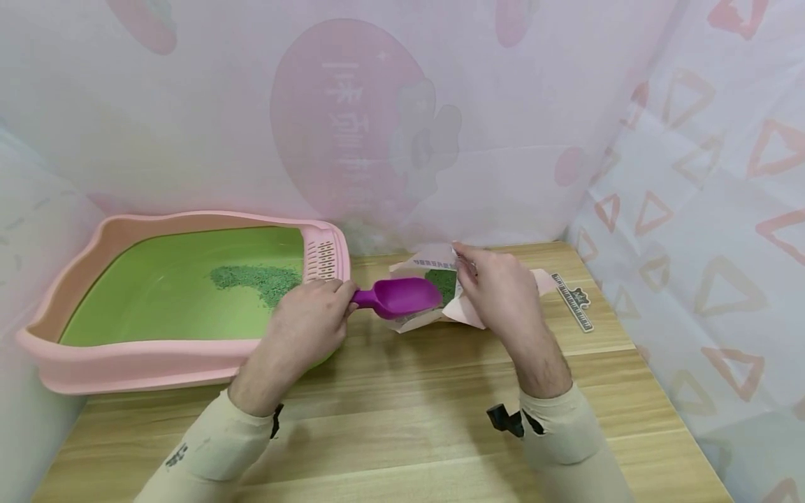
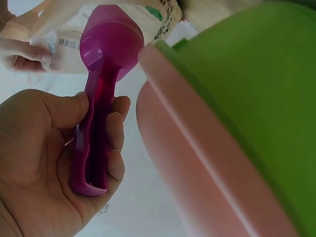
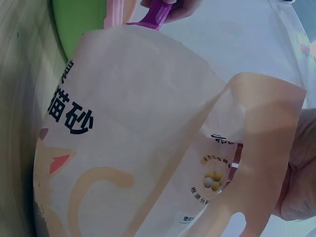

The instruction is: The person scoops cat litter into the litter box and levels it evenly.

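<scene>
My left hand [image 1: 311, 318] grips the handle of a purple scoop [image 1: 409, 297], its bowl at the mouth of a cat litter bag [image 1: 465, 312]. In the left wrist view the fingers and thumb wrap round the scoop's hollow handle [image 2: 94, 143]. Green litter [image 1: 443, 283] shows inside the bag. At the bag's right side, my right hand [image 1: 503, 290] pinches its upper edge between thumb and fingers. The right wrist view shows the bag's printed side [image 3: 118, 98], which hides the scoop's bowl there. More green litter [image 1: 270, 279] lies spread in a litter box with a pink rim [image 1: 157, 363].
The litter box fills the left of the wooden table [image 1: 390, 419], its perforated ledge [image 1: 323, 258] facing the bag. A flat strip with a cat figure [image 1: 574, 304] lies right of the bag. Printed sheets [image 1: 534, 105] wall off the back and sides.
</scene>
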Available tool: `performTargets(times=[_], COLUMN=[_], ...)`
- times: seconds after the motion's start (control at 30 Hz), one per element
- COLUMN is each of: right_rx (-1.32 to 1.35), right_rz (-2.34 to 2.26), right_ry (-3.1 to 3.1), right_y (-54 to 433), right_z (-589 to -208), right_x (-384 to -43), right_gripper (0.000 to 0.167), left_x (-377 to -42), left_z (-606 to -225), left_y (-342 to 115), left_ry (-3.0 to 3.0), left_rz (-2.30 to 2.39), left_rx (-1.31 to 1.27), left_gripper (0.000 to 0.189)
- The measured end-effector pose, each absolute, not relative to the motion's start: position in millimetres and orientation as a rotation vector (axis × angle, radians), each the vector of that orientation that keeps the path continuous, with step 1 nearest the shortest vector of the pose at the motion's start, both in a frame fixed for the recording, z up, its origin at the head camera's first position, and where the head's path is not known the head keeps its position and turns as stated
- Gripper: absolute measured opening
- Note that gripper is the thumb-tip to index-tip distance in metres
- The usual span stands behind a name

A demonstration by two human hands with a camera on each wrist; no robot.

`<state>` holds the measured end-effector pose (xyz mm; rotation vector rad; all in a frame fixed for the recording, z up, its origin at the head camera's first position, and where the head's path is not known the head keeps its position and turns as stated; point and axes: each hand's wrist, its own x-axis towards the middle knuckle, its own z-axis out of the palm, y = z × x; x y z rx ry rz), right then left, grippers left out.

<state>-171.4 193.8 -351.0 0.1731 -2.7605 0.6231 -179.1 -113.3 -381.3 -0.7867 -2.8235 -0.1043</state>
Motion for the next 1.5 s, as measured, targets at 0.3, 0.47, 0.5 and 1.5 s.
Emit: performTargets(times=[0.3, 0.47, 0.5, 1.5], right_rx=[0.191, 0.199, 0.198, 0.202], right_rz=[0.660, 0.685, 0.688, 0.658], right_ry=[-2.743, -2.740, -2.740, -2.740], right_y=[196, 196, 196, 196], right_z=[-354, -354, -354, -353], right_x=[-172, -173, -173, -175], right_gripper=[0.036, 0.035, 0.035, 0.028], left_x=[-179, -181, -182, -212], left_z=[-390, -391, -392, -418], left_y=[-90, -82, -80, -46], left_ry=[-2.925, -2.990, -3.006, -3.175], left_rz=[-0.111, -0.142, -0.150, -0.345], left_rx=[-0.763, -0.768, -0.768, -0.604], left_gripper=[0.022, 0.024, 0.024, 0.030])
